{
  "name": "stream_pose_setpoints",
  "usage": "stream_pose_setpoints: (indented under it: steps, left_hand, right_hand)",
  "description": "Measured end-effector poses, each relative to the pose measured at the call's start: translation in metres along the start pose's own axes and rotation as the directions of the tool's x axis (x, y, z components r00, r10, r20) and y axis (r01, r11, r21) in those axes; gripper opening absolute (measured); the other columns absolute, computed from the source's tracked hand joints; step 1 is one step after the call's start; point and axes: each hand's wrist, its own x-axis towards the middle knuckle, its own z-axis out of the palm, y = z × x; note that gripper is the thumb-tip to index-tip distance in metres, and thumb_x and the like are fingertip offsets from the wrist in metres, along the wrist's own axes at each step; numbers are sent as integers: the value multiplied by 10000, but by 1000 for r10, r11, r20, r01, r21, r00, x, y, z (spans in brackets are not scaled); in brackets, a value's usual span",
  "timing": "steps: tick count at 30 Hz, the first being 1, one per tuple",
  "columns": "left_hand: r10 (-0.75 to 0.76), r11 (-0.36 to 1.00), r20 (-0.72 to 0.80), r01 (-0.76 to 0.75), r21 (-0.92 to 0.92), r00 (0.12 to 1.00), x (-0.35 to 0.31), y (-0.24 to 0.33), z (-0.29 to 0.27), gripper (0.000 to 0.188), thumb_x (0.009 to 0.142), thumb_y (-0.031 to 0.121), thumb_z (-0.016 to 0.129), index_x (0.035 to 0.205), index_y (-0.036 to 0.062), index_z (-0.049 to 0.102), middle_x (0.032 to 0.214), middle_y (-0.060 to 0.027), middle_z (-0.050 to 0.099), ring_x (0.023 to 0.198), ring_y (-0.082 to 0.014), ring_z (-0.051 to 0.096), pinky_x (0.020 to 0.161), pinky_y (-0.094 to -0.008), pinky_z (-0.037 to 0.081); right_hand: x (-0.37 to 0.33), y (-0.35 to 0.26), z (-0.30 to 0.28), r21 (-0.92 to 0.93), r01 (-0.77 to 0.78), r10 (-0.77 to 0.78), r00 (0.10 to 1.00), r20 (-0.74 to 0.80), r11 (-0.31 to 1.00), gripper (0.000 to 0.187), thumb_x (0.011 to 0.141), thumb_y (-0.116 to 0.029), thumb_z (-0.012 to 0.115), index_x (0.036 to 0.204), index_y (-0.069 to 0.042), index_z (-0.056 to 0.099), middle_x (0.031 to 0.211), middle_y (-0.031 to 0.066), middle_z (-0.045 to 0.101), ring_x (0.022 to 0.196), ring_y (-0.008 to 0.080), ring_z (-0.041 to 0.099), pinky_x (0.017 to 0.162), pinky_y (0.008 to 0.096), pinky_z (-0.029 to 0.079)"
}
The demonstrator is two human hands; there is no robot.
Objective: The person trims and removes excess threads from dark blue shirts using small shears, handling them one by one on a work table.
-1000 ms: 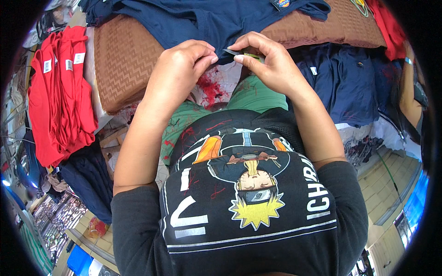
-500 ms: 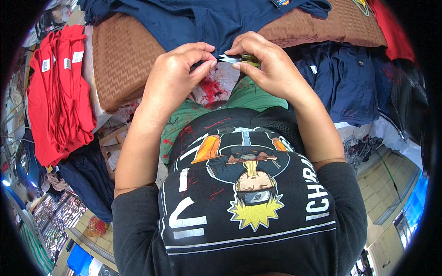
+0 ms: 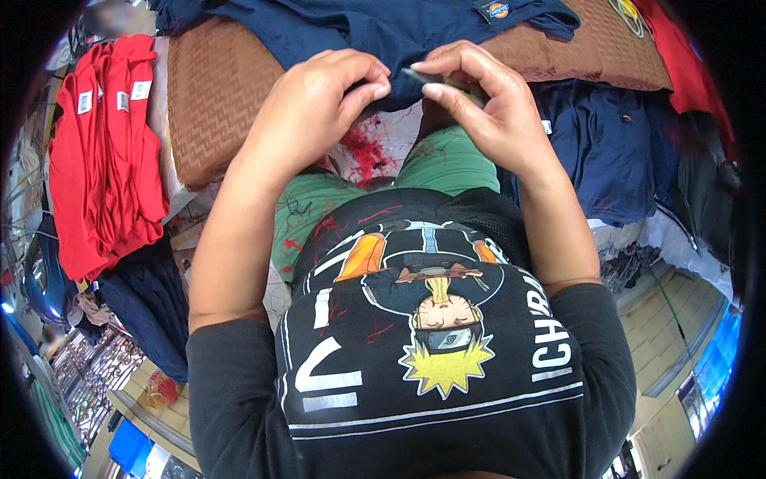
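the right hand (image 3: 485, 97) has its grip clamped on snips (image 3: 418, 77) by the navy garment (image 3: 351, 33), draped over a brown cushion (image 3: 223, 92). the left hand (image 3: 329, 94) is beside them; i cannot tell if its grip pinches anything.

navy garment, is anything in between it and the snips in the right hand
Nothing visible blocks the snips in the right hand from the navy garment. The left hand is to the blades' left; whether they touch cloth is unclear.
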Motion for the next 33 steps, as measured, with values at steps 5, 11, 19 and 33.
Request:
stream_pose_setpoints:
  steps: [5, 11, 19, 33]
  left_hand:
    - [-221, 941, 139, 248, -228, 965, 21, -19, 2, 190, 947, 210, 566, 968, 32, 630, 922, -58, 693, 834, -135, 638, 748, -268, 492]
    - [-345, 702, 259, 431, -567, 902, 20, -34, 9, 208, 991, 260, 505, 1040, 66, 562, 962, -28, 685, 839, -72, 596, 736, -213, 472]
    - [-349, 679, 186, 385, -625, 919, 15, -34, 14, 214, 983, 235, 518, 1043, 42, 589, 941, -57, 699, 787, -90, 628, 703, -228, 507]
    - [55, 915, 189, 26, -402, 980, -17, 24, -97, 338, 882, 210, 543, 625, 20, 652, 994, -200, 646, 950, -229, 595, 833, -325, 419]
  right_hand:
    - [-4, 2, 9, 31, -3, -2, 986, 166, 1000, 163, 841, -85, 656, 987, -18, 629, 893, 117, 667, 826, 241, 668, 735, 316, 505]
    - [-4, 28, 14, 127, -176, 175, 984, 18, 976, 183, 859, -96, 646, 1025, -19, 631, 907, 106, 681, 851, 203, 674, 764, 309, 510]
    - [0, 24, 15, -48, -102, 103, 994, 21, 994, 184, 860, -107, 639, 1034, -50, 620, 881, 131, 672, 814, 265, 666, 723, 337, 507]
    - [14, -14, -17, -297, -10, 35, 996, 77, 955, 188, 854, -3, 628, 1041, 7, 635, 941, 104, 676, 870, 187, 668, 767, 283, 513]
